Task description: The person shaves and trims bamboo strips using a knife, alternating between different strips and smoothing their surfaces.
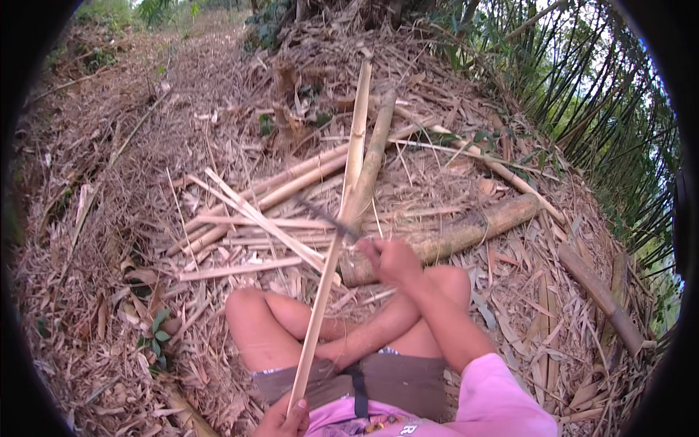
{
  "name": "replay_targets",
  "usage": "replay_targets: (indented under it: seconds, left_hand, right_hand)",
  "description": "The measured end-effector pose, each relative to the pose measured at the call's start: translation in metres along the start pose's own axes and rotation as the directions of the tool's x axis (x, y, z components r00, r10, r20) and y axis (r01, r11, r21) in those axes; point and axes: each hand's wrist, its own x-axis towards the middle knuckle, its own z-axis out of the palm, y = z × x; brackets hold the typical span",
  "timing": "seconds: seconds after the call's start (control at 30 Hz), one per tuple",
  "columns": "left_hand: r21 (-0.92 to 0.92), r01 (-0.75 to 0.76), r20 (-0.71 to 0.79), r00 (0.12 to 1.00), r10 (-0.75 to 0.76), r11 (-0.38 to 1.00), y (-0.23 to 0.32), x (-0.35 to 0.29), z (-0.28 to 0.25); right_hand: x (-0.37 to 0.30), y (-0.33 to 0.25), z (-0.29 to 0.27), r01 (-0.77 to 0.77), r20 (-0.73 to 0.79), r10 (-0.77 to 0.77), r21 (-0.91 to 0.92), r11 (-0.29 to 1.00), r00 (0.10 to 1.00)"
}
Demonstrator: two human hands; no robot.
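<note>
A long, pale split bamboo strip [315,320] runs from my lap up and away toward the far leaves. My left hand [282,419] is closed round its near end at the lower edge. In front of my crossed legs, my right hand [395,261] is closed on the handle of a knife [320,213]. The dark blade, smeared by motion, points left and crosses the strip about halfway along. The strip's middle lies over or against a bamboo pole [378,142]; whether they touch is unclear.
A thick bamboo log [466,231] lies just beyond my knees. Several split strips [255,211] are piled to its left. Another bamboo piece [601,295] rests at the right. Dry leaves cover the sloping ground, and bamboo stalks [604,95] stand at the upper right.
</note>
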Motion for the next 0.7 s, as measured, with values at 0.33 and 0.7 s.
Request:
replay_targets:
  seconds: [0.33, 0.7]
  left_hand:
    - [-0.089, 0.14, 0.05, 0.989, -0.136, 0.986, -0.005, -0.015, 0.006]
    - [-0.102, 0.062, 0.062, 0.997, -0.056, 0.993, -0.029, -0.008, 0.013]
  right_hand:
    - [-0.012, 0.024, -0.007, -0.141, 0.098, 0.131, 0.098, 0.985, 0.986]
    - [0.035, 0.049, -0.005, -0.224, -0.084, 0.234, 0.118, 0.968, 0.969]
